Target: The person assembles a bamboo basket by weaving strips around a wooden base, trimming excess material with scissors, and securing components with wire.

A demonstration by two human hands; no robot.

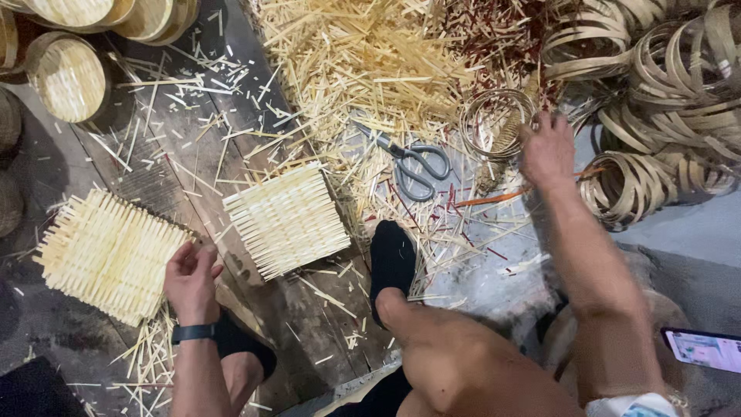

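My left hand [191, 276] rests at the lower left with its fingers curled at the near edge of a woven bamboo mat [104, 251], touching it. A second woven square mat [288, 218] lies to its right on the wooden boards. My right hand [546, 147] reaches far up to the right and touches a round bamboo hoop [494, 120], fingers on its right rim. Grey-handled scissors [413, 162] lie between the square mat and the hoop. My knee and a foot in a black sock [391, 259] are at the bottom centre.
A heap of bamboo splints [363, 54] covers the top centre. Stacked bamboo rings [671, 100] fill the upper right. Round woven lids [68, 77] stand at the upper left. A phone with a lit screen [704, 347] lies at the lower right.
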